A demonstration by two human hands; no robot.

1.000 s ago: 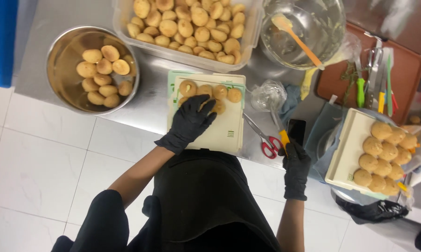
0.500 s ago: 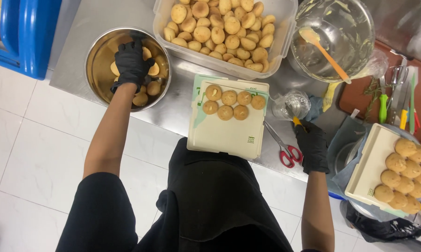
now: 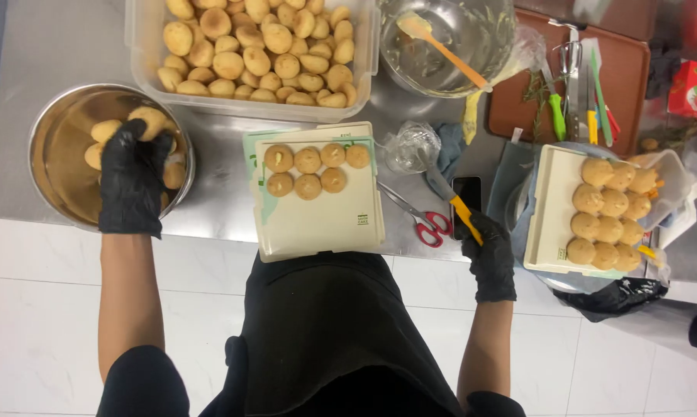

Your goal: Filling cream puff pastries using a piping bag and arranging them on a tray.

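head view: left hand (image 3: 132, 177) grasps pastry (image 3: 149, 120) in bowl (image 3: 55, 147); right hand (image 3: 489, 255) grips knife (image 3: 450, 193).

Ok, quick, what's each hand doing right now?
Left hand: in the steel bowl, closed on a round pastry.
Right hand: closed on a yellow-handled knife.

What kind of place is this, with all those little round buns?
Probably a bakery or food kitchen: a steel counter, a big plastic tub heaped with buns, and black-gloved hands, the left hand reaching into a metal bowl.
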